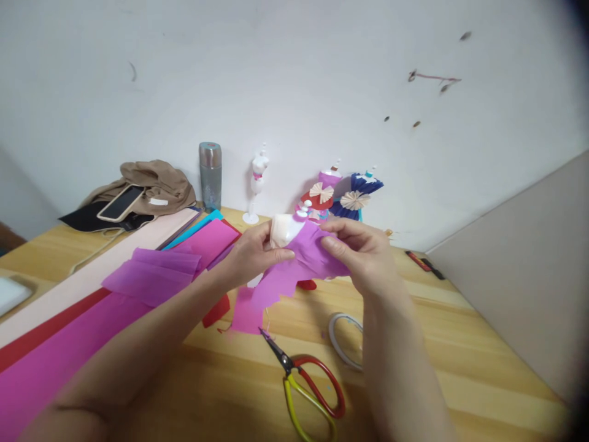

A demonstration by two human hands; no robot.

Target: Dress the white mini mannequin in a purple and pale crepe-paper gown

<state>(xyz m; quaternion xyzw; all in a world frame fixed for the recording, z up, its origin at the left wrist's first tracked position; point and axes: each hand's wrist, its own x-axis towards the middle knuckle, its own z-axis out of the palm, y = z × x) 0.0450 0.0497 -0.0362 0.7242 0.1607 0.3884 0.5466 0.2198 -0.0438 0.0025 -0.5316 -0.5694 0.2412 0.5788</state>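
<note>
Head view: left hand (251, 252) and right hand (365, 255) pinch purple paper (301, 261).

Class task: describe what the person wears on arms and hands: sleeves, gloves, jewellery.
The left forearm and right forearm are bare, no sleeve showing. The left hand and right hand wear no gloves; no ring, watch or bracelet is visible.

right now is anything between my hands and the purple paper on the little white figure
Nothing visible does. The left hand and right hand both pinch the purple paper wrapped on the white figure. The scissors and tape roll lie lower down on the table, apart from it.
</note>
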